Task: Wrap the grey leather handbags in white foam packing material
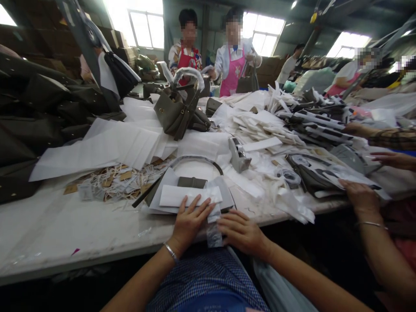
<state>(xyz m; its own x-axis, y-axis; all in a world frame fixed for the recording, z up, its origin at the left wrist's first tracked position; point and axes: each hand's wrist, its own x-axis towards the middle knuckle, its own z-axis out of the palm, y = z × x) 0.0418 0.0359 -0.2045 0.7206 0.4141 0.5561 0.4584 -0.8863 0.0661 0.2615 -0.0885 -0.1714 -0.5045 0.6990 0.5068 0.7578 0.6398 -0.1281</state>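
Observation:
A dark olive handbag (191, 182) lies flat before me, its handle arching away and partly wrapped in clear film. Pale grey sheeting (227, 195) sits around it, and a folded white foam sheet (182, 196) rests across it. My left hand (190, 223) is spread flat on the foam sheet, holding nothing. From the bag's near side a clear plastic strip (213, 236) hangs over the table edge. My right hand (242, 232) has its bent fingers together at the strip's right edge; its thumb is hidden.
A tape dispenser (239, 156) stands behind the bag. String tags (120, 182) lie left, below stacked white sheets (107, 143). An olive handbag (178, 108) stands farther back. At right, a co-worker's hand (360, 197) rests on another bag (312, 177).

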